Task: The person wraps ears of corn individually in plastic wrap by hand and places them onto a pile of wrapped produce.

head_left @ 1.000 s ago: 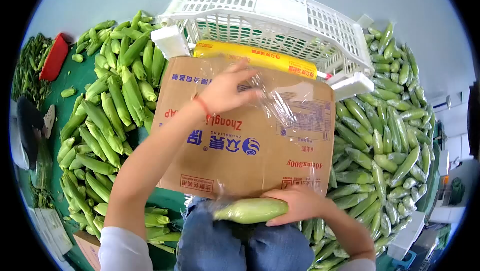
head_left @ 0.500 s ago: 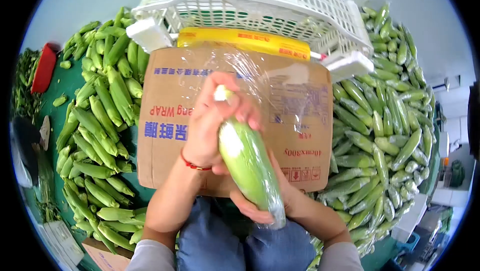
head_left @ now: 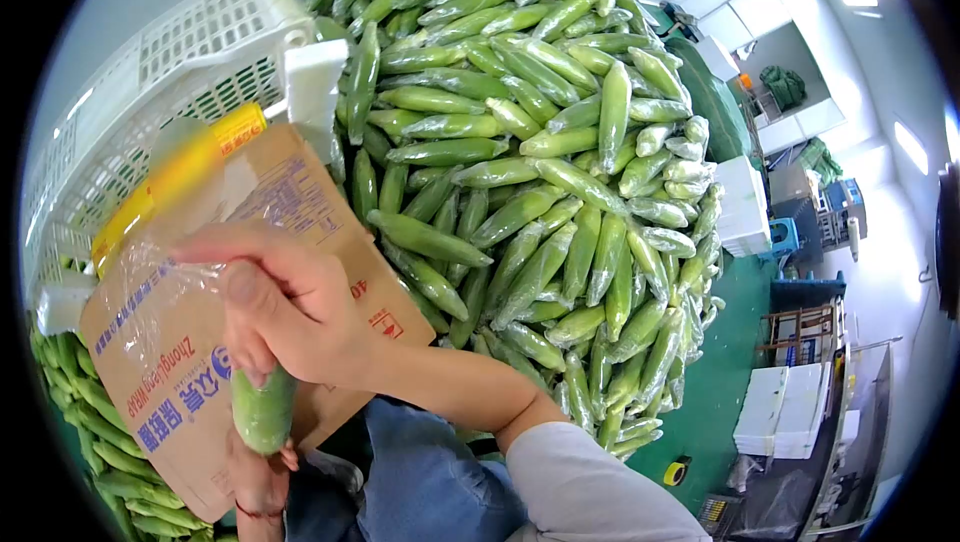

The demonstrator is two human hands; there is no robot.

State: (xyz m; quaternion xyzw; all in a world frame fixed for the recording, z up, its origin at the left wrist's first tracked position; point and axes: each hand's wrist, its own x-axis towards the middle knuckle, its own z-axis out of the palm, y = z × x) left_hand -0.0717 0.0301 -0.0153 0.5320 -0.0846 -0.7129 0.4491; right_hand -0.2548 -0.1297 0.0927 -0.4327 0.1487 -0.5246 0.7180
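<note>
A green husked ear of corn (head_left: 263, 412) stands on end low on the left, its upper part hidden behind my right hand. My left hand (head_left: 262, 479), with a red cord at the wrist, is closed around its lower end, mostly covered by the corn. Over the top of the corn, my right hand (head_left: 290, 307) is closed, thumb against fingers, with clear plastic wrap (head_left: 165, 277) stretched at its fingertips. This wrap spreads across a printed cardboard box (head_left: 190, 362) under my hands. A yellow wrap roll box (head_left: 180, 177) lies along the box's far edge.
A white plastic crate (head_left: 170, 72) stands behind the box. To the right rises a big pile of film-wrapped corn (head_left: 540, 192); unwrapped corn (head_left: 110, 432) lies lower left. Farther right are white foam boxes (head_left: 785, 407) and a yellow tape roll (head_left: 677, 470) on green floor.
The view has swung right, putting the box and hands on the left. My right hand has moved from the corn's lower end to above it; my left hand is now beneath.
</note>
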